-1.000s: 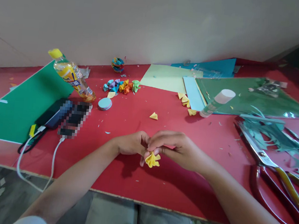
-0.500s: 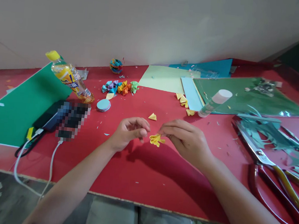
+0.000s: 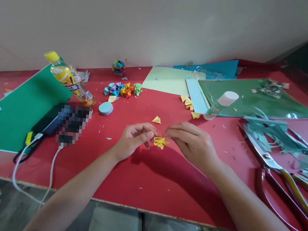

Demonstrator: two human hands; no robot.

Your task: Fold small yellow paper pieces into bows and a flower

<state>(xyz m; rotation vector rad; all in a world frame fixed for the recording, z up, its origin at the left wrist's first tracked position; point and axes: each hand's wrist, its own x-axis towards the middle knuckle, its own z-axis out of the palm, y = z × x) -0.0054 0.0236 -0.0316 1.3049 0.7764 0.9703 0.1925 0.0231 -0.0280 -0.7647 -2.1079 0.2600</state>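
A small yellow folded-paper flower point(image 3: 160, 143) with frilled petals hangs between my two hands above the red table. My right hand point(image 3: 193, 143) pinches it from the right, its fingers closed at the top of the paper. From the left, my left hand point(image 3: 135, 139) meets its edge with curled fingertips and thumb; the exact contact is partly hidden. Just beyond my fingers lies a loose folded yellow paper piece point(image 3: 157, 119). More yellow folded pieces point(image 3: 187, 102) rest farther off, beside a glue stick point(image 3: 221, 105) standing upright with its white cap on.
Large red-handled scissors point(image 3: 268, 157) and green paper scraps point(image 3: 268, 135) lie at right. Twisted colored papers point(image 3: 123, 89), pale paper discs point(image 3: 106, 108) and a drink bottle point(image 3: 71, 80) are at left, near a cabled black device point(image 3: 52, 118). A packet of green sheets point(image 3: 253, 98) lies behind.
My left hand has moved right, bringing its fingertips to the yellow paper flower. My right hand keeps its pinch, and the view has shifted slightly.
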